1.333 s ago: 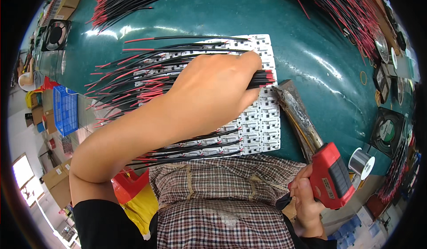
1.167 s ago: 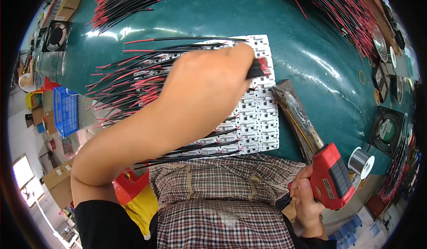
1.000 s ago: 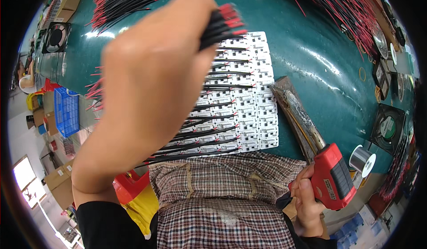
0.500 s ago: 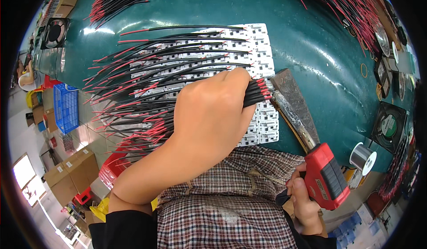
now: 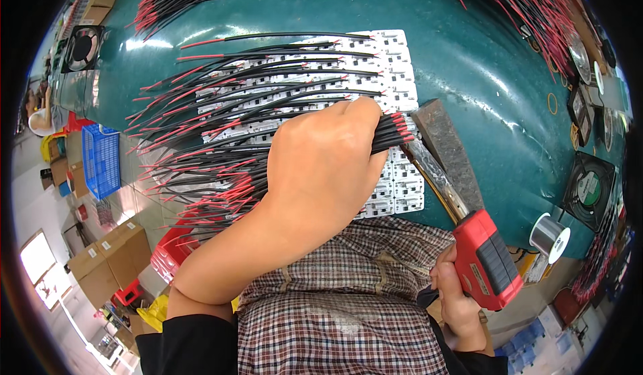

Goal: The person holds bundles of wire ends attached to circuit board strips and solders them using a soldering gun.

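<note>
My left hand [image 5: 325, 164] is closed round a bundle of black wires [image 5: 392, 134]. Their red-tipped ends stick out to the right past the thumb and forefinger. In my right hand [image 5: 462, 305] is a red-and-black soldering gun [image 5: 487, 261], gripped by its handle. The gun's metal barrel slants up and left, its front end close by the lower wire ends; whether they touch I cannot tell. Under the left hand lies a sheet of white circuit boards [image 5: 396, 73] with several black wires [image 5: 295, 55] laid across it, red ends pointing left. The hand hides part of both.
A dark grey block [image 5: 445, 144] lies beside the boards on the green table [image 5: 495, 47]. More red-and-black wires [image 5: 177, 0] are piled at the far left, with another heap [image 5: 529, 7] far right. A solder spool [image 5: 550, 238] and a fan [image 5: 589, 191] stand at right; a blue basket [image 5: 100, 161] is left.
The soldering gun has moved slightly left, its front end now lower against the wire ends than before. My left hand, still holding the bundle, sits a little further right in the picture.
</note>
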Demonstrator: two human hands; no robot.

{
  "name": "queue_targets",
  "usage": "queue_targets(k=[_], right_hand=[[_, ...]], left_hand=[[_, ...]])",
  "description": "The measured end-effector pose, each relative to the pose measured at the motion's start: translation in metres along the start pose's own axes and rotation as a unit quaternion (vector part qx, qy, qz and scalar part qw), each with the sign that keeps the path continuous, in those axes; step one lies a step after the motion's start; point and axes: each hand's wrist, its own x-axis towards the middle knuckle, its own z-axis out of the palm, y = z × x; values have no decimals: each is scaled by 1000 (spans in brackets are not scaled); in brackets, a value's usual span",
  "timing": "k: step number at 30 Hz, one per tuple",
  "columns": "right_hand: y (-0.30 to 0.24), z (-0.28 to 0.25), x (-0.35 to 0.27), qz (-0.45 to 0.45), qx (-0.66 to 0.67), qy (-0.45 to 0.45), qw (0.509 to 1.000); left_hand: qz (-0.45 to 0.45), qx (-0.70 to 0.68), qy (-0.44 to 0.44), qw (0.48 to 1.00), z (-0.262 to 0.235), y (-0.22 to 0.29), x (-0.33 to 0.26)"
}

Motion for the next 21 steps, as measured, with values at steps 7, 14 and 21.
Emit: queue_targets(k=[7,14,21], right_hand=[[-3,-2,-2,23,-1,5,1000],[-4,0,-8,52,1,27,998],[5,2,-5,9,15,16,1000]], left_hand=[[20,12,-17,1000,-3,0,2],[36,14,-32,999,-5,-3,6],[71,-24,-27,997,-7,-11,11]])
